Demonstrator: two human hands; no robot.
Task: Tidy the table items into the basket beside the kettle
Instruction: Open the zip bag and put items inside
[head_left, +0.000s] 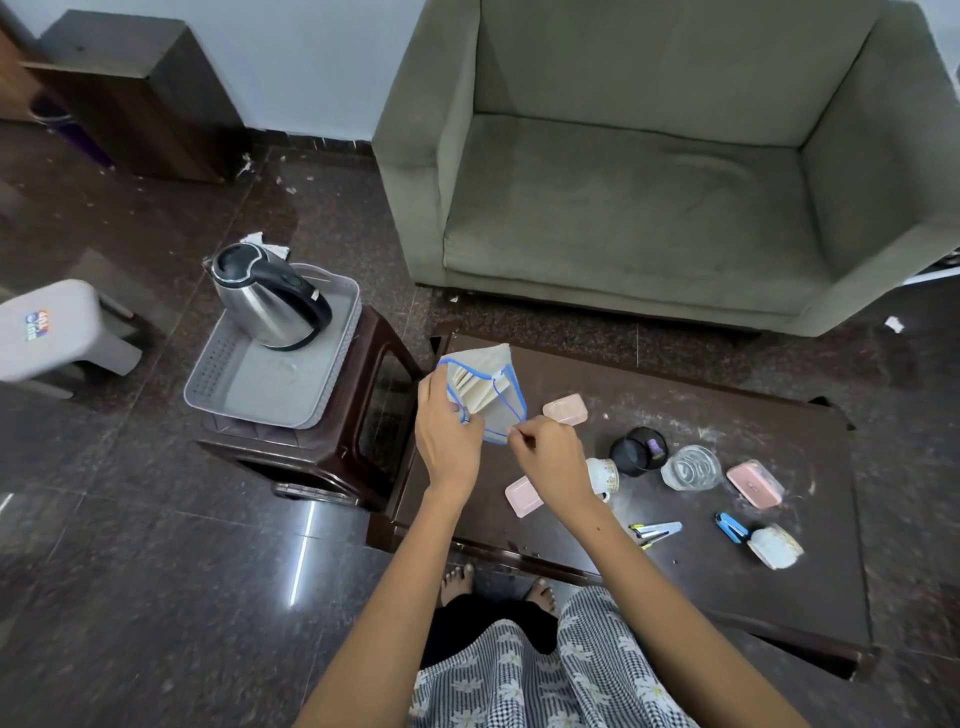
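A clear pouch (485, 395) with a blue edge is held up over the left end of the dark table (727, 571), its long axis running away from the person. It is gripped at its left side by the left hand (447, 431), and its near corner is pinched by the right hand (550, 457). What seem to be folded papers are seen inside; no writing on them can be read. The grey basket (239, 384) sits on a brown stool (363, 415) left of the table, with the steel kettle (265, 296) standing in its far end. A sticker on a grey stool (47, 327) at the left edge cannot be made out. A cup (602, 475) is partly hidden behind the right wrist.
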